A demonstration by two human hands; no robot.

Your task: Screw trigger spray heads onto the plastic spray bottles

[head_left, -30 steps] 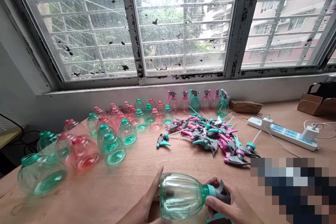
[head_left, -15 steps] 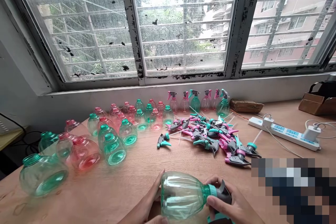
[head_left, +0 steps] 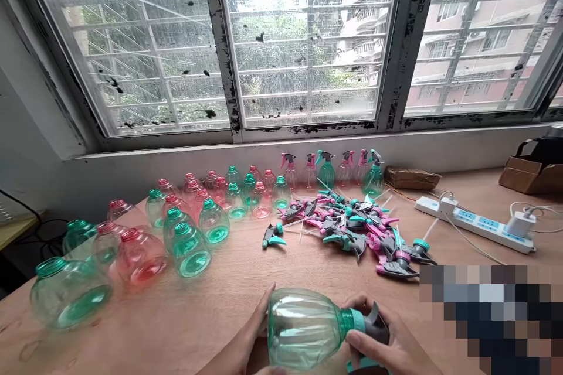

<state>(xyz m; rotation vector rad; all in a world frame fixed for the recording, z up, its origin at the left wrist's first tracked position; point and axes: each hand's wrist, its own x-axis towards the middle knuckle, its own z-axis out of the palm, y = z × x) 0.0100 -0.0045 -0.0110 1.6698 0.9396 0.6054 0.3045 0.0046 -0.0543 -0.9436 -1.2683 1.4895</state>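
Observation:
A clear green spray bottle (head_left: 303, 328) lies on its side in the air just above the near table edge, its neck pointing right. My left hand (head_left: 250, 334) is closed around its base end, the thumb low and partly cut off by the frame. At the neck, my right hand (head_left: 387, 337) grips the grey and teal trigger sprayer head (head_left: 367, 323) with thumb and fingers at the teal collar. The collar sits on the bottle's threaded neck. A teal trigger shows below the right hand.
Several open green and pink bottles (head_left: 191, 249) stand on the left of the wooden table (head_left: 185, 322). A pile of loose sprayer heads (head_left: 347, 237) lies in the middle. Behind it stand several bottles with heads (head_left: 326, 173). A power strip (head_left: 479, 222) and cardboard box (head_left: 530, 171) are right.
Almost nothing differs. Both hands keep their hold on the bottle and sprayer head, and the bottle has shifted only slightly to the left.

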